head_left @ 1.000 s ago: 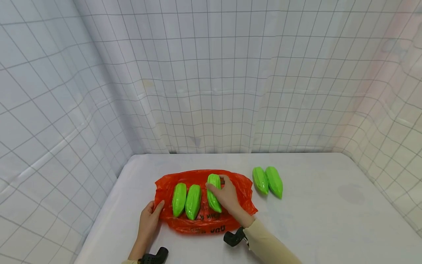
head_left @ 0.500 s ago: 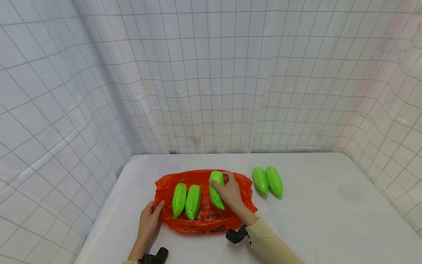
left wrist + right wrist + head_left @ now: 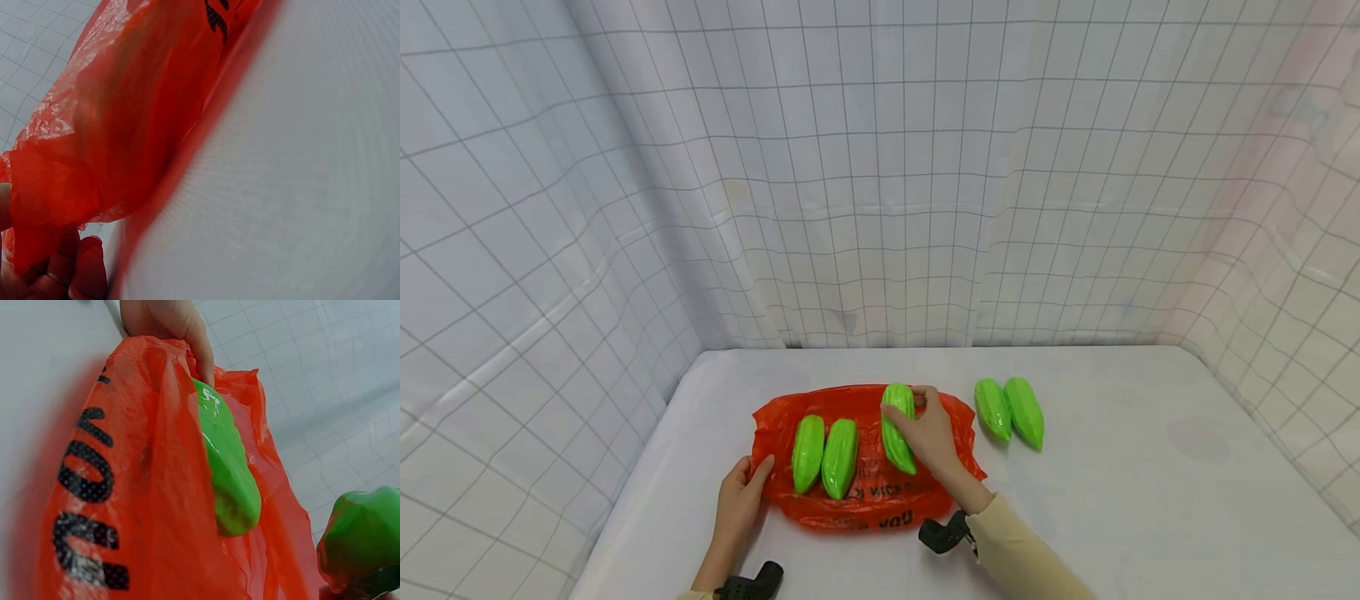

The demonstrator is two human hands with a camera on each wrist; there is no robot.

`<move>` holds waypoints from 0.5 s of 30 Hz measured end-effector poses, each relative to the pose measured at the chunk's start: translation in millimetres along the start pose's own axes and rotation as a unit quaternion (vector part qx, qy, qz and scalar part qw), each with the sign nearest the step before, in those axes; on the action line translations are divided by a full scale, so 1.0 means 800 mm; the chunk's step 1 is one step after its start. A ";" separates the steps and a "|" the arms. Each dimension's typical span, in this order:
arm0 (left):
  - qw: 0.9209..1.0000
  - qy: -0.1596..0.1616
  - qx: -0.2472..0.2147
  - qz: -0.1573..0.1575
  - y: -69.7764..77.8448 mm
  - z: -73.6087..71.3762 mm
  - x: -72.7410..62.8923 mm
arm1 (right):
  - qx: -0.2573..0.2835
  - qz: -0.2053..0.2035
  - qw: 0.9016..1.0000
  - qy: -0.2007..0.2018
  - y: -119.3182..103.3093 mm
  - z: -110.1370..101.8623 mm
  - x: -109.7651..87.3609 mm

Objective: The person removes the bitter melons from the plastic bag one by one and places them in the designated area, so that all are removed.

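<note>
A red plastic bag (image 3: 857,400) with black print lies spread on the white table. My left hand (image 3: 739,496) pinches its left edge; in the left wrist view thumb and fingers (image 3: 89,269) have the film between them. Two glossy green ridged gourds (image 3: 807,454) lie side by side within the bag's mouth. My right hand (image 3: 932,437) grips another green ridged gourd (image 3: 898,429) over the bag's right half, fingers round its far right side and thumb at the left. In the right wrist view that gourd (image 3: 362,540) shows at the lower right, its gripping fingers mostly hidden.
Two more green gourds (image 3: 992,410) lie together on the table, right of the bag. White grid-patterned curtains (image 3: 880,250) stand behind the table and at both sides. Black wrist cameras (image 3: 943,533) sit at both wrists.
My right hand has moved slightly right and away from me, carrying the gourd with it. The left hand, the bag and the other gourds have stayed put.
</note>
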State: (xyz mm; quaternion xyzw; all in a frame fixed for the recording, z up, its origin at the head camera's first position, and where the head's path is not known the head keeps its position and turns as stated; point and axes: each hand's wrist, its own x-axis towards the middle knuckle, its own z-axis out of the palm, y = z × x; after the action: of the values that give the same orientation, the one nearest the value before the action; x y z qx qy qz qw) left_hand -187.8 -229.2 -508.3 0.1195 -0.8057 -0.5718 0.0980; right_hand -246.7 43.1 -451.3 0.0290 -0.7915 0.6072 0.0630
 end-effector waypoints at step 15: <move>1.000 -0.006 0.000 -0.011 0.001 -0.001 0.000 | 0.016 -0.032 0.999 0.040 0.004 -0.012 0.001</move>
State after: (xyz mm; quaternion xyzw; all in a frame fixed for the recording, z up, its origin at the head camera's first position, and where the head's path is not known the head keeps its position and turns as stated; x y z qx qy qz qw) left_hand -188.0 -229.6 -507.6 0.1250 -0.8051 -0.5733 0.0869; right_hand -247.0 53.0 -451.8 0.0311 -0.7775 0.6179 0.1130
